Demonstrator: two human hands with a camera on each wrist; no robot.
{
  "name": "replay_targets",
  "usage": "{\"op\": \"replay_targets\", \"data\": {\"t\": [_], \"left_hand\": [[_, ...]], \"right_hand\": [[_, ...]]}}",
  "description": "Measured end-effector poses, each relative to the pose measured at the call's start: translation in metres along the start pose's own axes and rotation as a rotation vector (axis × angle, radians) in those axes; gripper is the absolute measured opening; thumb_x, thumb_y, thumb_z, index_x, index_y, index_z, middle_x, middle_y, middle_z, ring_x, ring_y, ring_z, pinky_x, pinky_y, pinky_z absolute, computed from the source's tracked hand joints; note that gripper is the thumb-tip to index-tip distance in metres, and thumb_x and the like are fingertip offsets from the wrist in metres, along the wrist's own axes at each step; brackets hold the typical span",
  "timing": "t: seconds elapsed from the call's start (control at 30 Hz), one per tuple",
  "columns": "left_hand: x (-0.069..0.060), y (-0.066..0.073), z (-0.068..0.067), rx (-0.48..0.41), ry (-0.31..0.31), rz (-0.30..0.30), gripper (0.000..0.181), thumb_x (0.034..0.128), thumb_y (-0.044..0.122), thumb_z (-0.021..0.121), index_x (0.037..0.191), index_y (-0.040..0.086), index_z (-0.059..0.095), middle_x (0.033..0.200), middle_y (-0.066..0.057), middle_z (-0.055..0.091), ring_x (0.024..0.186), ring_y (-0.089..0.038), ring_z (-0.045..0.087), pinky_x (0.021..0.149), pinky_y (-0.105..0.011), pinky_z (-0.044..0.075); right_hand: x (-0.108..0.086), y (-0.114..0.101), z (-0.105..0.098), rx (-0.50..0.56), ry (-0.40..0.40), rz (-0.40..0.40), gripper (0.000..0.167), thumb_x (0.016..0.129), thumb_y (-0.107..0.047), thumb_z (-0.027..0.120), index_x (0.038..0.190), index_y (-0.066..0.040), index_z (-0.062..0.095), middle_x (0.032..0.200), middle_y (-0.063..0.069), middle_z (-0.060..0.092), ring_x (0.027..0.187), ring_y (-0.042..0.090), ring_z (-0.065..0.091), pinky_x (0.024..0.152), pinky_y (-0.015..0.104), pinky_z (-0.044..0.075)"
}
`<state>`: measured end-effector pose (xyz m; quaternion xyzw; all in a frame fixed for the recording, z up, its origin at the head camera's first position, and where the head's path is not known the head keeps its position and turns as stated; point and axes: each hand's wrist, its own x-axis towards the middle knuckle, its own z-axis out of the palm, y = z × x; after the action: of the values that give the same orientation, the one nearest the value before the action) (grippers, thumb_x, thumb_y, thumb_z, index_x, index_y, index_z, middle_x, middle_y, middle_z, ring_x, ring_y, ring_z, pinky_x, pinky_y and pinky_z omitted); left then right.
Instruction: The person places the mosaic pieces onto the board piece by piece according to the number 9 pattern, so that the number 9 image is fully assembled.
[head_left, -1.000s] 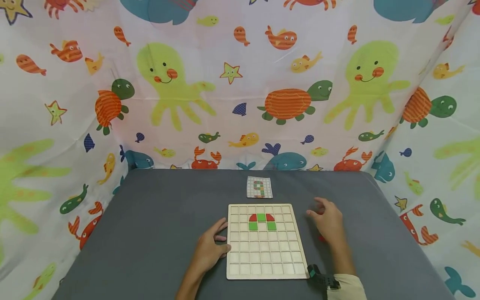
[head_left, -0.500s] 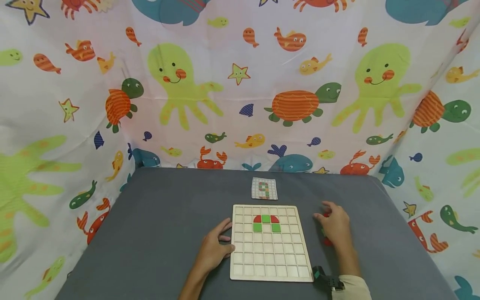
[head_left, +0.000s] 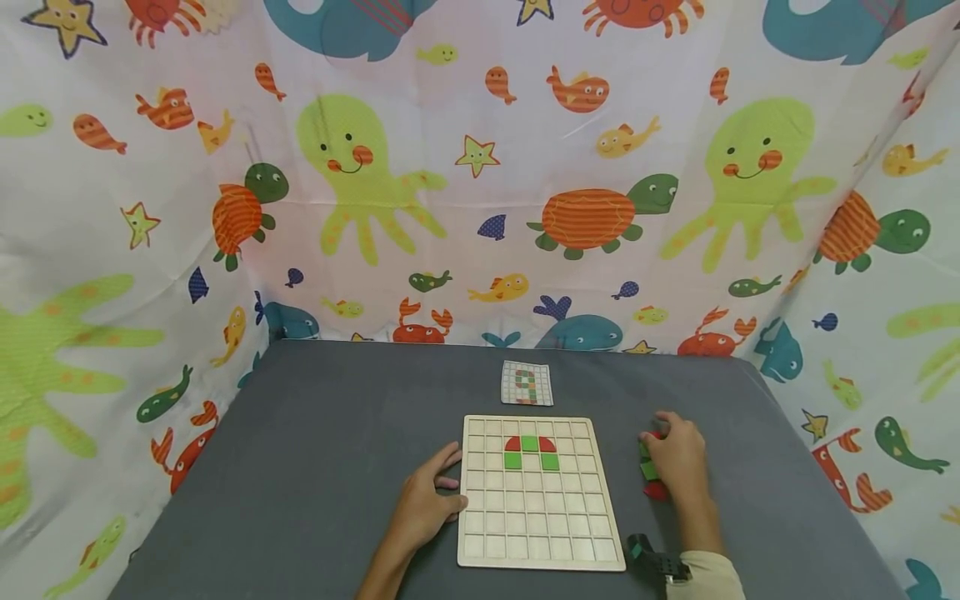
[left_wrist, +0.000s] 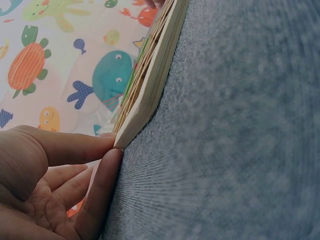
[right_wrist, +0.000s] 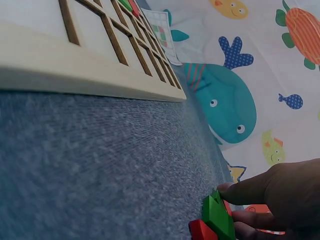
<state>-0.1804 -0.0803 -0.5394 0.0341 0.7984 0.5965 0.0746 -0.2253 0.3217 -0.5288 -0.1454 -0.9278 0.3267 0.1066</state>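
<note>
Right, red and green brighten the pale board (head_left: 538,522)!

From my remote seat I like its looks: light wood, ridged into square cells, lying flat on the grey table (head_left: 360,417). Towards its far end, three green squares (head_left: 528,444) and two red pieces with rounded outer corners (head_left: 547,446) form a neat arch. I see the left hand (head_left: 422,502) pinching the left edge between thumb and finger. Over to the right hand (head_left: 678,457): fingers bent against loose green pieces (right_wrist: 215,215) and red ones (right_wrist: 202,231); gripping one or merely touching, I cannot tell. Beyond the board lies a gridded card (head_left: 527,383).
</note>
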Motion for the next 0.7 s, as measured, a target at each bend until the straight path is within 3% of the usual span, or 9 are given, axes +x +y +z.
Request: {"op": "replay_targets", "data": {"t": [0.3,0.7], "left_hand": [[0.0,0.0009,-0.001,-0.008,-0.002,-0.006,0.086,0.0791,-0.012,0.078,0.158,0.01,0.051,0.152,-0.01,0.061,0.107,-0.027,0.065,0.059,-0.033,0.061],[-0.0007,0.0011,0.0,-0.004,0.003,-0.002,0.086,0.0792,-0.012,0.078,0.158,0.01,0.051,0.152,-0.01,0.062,0.108,-0.028,0.065,0.059,-0.033,0.061]], "right_hand": [[0.0003,-0.0029,-0.0043,0.013,0.007,-0.074,0.049,0.09,-0.001,0.077,0.136,0.009,0.062,0.109,0.028,0.073,0.097,0.042,0.069,0.084,0.058,0.054],[-0.0003,-0.0023,-0.009,-0.015,-0.003,-0.069,0.053,0.089,-0.002,0.078,0.138,0.01,0.059,0.1,0.027,0.074,0.087,0.04,0.071,0.066,0.042,0.054]]}}
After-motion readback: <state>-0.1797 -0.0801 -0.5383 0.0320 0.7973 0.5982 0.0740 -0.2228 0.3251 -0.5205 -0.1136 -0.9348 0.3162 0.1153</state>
